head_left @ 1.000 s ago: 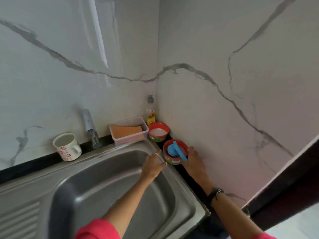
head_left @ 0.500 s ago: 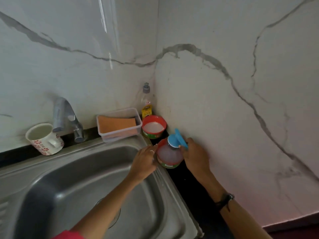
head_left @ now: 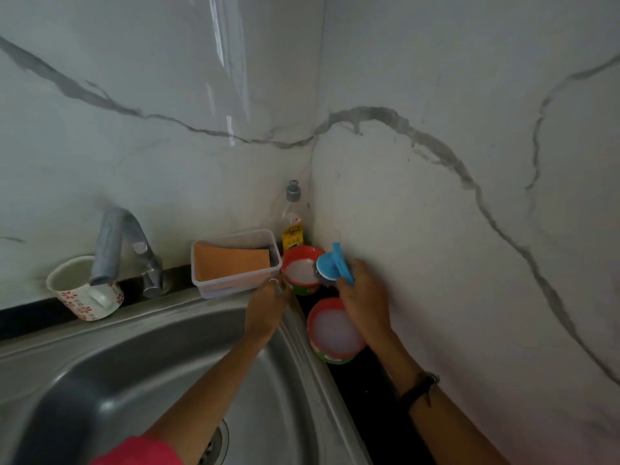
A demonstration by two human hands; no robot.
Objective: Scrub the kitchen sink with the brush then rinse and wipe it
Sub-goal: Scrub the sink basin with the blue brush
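Observation:
The steel sink (head_left: 134,380) fills the lower left, its drain (head_left: 214,444) near my left sleeve. My right hand (head_left: 365,297) grips the blue brush (head_left: 330,265) by its handle. The brush head is tipped into the white paste of the far red tub (head_left: 298,271) in the corner. My left hand (head_left: 266,308) reaches over the sink's right rim, fingers curled against that tub's left side. A second red tub (head_left: 332,330) of white paste stands on the dark counter just under my right wrist.
A clear box holding an orange sponge (head_left: 231,263) sits behind the sink, with a bottle (head_left: 292,219) in the corner. The tap (head_left: 117,243) and a flowered mug (head_left: 84,290) stand at the back left. Marble walls close in behind and on the right.
My right hand lifted the brush out of the near tub and carried it to the far tub. My left hand shifted from the near tub to the far one.

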